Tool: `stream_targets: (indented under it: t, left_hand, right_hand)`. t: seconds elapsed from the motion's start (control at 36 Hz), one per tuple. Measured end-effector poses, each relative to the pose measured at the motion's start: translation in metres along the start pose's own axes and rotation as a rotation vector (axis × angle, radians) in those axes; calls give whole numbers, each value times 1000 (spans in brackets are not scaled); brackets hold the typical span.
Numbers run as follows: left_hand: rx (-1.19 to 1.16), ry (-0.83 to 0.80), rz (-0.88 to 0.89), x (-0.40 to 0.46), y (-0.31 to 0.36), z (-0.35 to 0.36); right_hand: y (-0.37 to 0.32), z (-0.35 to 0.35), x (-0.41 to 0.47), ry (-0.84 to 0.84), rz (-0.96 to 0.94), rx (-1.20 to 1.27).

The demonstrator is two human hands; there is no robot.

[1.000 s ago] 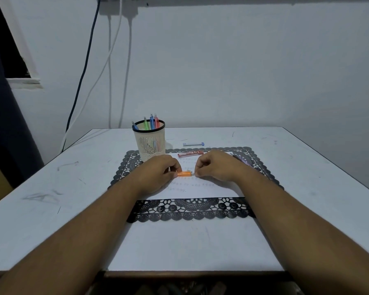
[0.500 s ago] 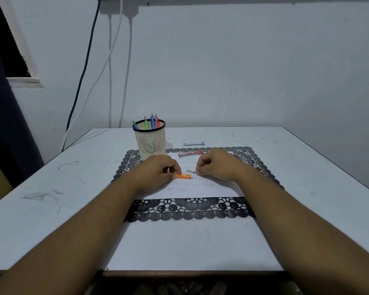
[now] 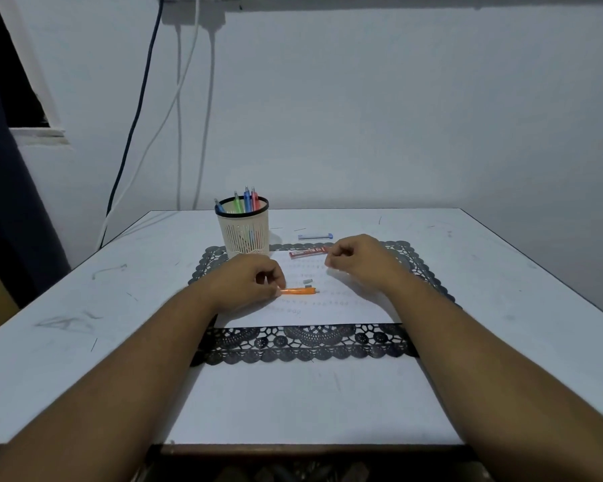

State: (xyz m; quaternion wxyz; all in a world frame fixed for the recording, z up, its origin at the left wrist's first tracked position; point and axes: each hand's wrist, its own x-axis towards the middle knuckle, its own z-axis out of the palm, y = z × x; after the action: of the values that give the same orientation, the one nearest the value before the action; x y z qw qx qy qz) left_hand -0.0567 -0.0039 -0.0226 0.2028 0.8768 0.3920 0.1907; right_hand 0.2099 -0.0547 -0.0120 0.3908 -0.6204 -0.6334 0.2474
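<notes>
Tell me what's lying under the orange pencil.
A white sheet with faint rows of writing lies under the orange pencil, itself on a black lace mat. The left hand covers the pencil's left end, so the paper there is hidden.

Exposure: dim, with a cool blue-grey cast over the wall (image 3: 397,116) and counter (image 3: 293,405).
Source: soft light from above, the lamp itself out of frame; a shadow band lay along the top of the wall.
Shadows: faint and diffuse beneath both forearms (image 3: 119,394), with a darker patch under the left hand (image 3: 248,283) on the paper (image 3: 345,307).
Left margin: the window (image 3: 14,64) and the area below it were nearly black, with detail lost.
Sharpness: soft throughout; print on the paper was illegible and the orange pen (image 3: 298,291) was smeared at its edges.
Distortion: wide-angle; the counter edges splayed outward and the forearms swelled toward the lower corners.
</notes>
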Motion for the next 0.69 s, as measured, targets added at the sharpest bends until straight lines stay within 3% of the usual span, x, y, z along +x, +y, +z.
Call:
stream_targets:
  t: [0.22,0.33,0.69]
  left_hand:
    - [-5,56,35,-1,13,15]
    - [81,73,82,0,22,18]
    - [137,106,95,-1,24,19]
  right_hand:
    - [3,-6,16,140,46,43]
    - [-9,-13,43,206,23,-54]
    - [-13,8,106,-72,26,-899]
